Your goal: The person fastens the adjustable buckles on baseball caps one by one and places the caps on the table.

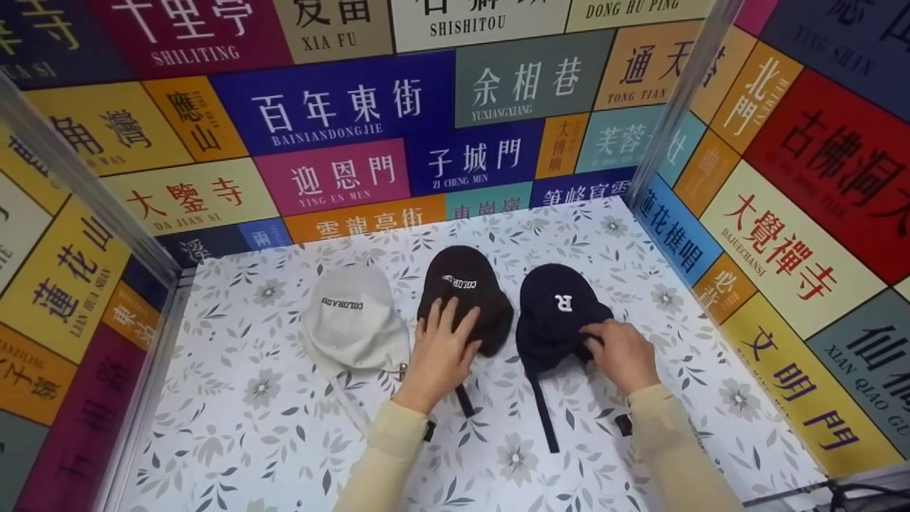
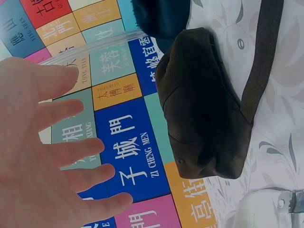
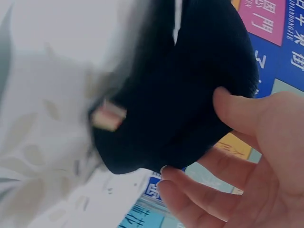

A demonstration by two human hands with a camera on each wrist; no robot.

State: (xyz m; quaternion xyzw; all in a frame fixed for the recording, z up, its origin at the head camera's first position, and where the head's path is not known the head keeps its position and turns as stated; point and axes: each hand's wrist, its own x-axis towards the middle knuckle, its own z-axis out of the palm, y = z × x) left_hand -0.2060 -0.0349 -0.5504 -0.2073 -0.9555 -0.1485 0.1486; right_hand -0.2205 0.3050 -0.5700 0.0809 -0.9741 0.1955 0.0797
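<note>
The right grip [image 1: 625, 353] pinches the edge of the navy cap [image 1: 547, 327], at two o'clock on the tabletop [image 1: 234, 427]; a light hold there should spare the crown's shape. The left grip [image 1: 442, 359] is released, fingers spread over the brown cap [image 1: 489, 306] at twelve o'clock; any grasp is better taken at the edge than on top. Keep the navy strap [image 1: 544, 416], trailing toward six o'clock, from tangling or snagging.

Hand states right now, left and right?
Left hand: open, near the brown cap.
Right hand: closed, holding the navy cap by its edge.
</note>
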